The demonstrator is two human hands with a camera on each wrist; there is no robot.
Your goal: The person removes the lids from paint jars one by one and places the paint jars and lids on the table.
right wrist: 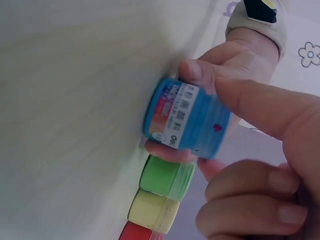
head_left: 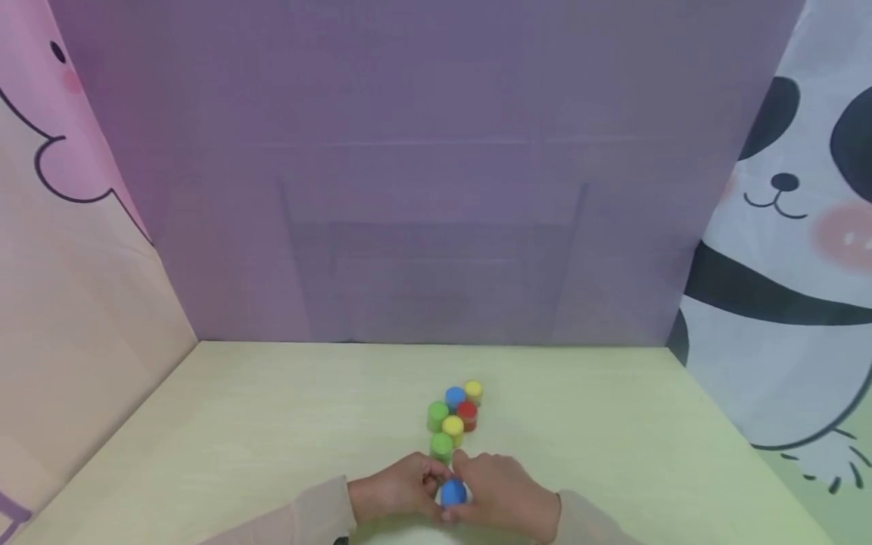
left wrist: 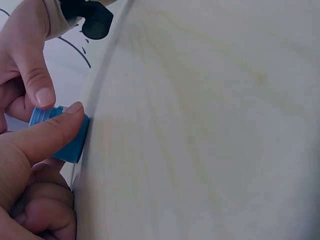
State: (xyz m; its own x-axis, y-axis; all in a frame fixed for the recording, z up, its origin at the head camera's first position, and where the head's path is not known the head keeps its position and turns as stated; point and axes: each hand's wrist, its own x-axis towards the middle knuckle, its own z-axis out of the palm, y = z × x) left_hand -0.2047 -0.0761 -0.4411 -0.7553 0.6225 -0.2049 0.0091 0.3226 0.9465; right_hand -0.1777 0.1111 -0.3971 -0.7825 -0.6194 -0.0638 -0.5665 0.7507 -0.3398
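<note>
A small blue paint jar (head_left: 453, 493) stands upright at the near side of the table, between both hands. My left hand (head_left: 398, 490) grips its lower body, thumb on one side and a finger on the other. On the jar's lid (right wrist: 212, 127), my right hand (head_left: 507, 490) pinches with thumb and fingertips. The right wrist view shows a printed label (right wrist: 176, 115) around the jar's body, with its base close to the tabletop. In the left wrist view, the left thumb partly covers the blue jar (left wrist: 75, 142).
Just beyond the hands, more jars stand close together: a green jar (head_left: 441, 446), a yellow jar (head_left: 453, 430), another green jar (head_left: 438, 416), a red jar (head_left: 467, 415), a blue jar (head_left: 455, 398) and a yellow jar (head_left: 473, 392). A purple panel (head_left: 436, 227) rises behind the pale table (head_left: 272, 424).
</note>
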